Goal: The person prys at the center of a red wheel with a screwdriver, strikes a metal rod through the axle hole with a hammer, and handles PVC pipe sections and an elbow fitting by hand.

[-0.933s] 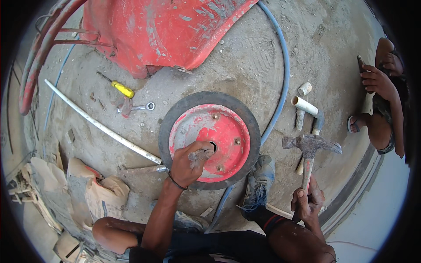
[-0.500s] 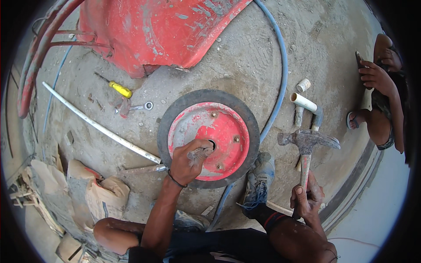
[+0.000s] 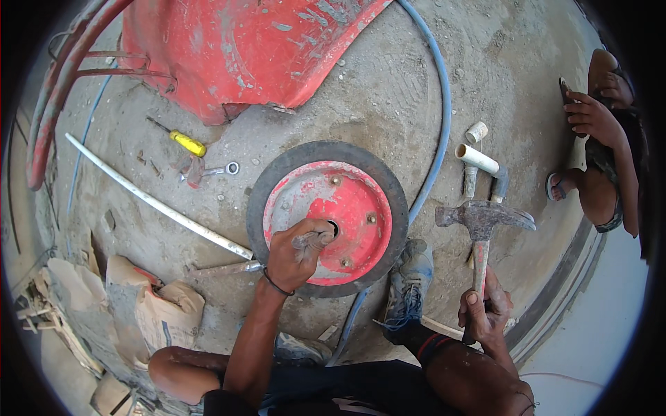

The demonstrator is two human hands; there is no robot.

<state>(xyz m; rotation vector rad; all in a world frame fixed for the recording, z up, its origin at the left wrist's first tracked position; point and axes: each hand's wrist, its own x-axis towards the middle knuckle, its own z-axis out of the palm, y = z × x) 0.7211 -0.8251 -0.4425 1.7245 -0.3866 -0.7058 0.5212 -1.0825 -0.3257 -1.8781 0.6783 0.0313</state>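
A red-and-grey wheel with a black tyre lies flat on the dusty floor before me. My left hand is closed at its centre hole, fingers curled; what they grip, if anything, is hidden. My right hand grips a worn claw hammer by its handle, head up, right of the wheel. A yellow screwdriver, a ratchet wrench and a small red-handled tool lie left of the wheel.
A battered red tray and bent tubes lie ahead. A blue hose, white pipe pieces, a white tube and paper sacks lie around me. Another person's hand holds a dark object at the right.
The hammer in my right hand has moved slightly left and up in view. The floor objects shift slightly with the view. My left hand stays at the wheel's centre.
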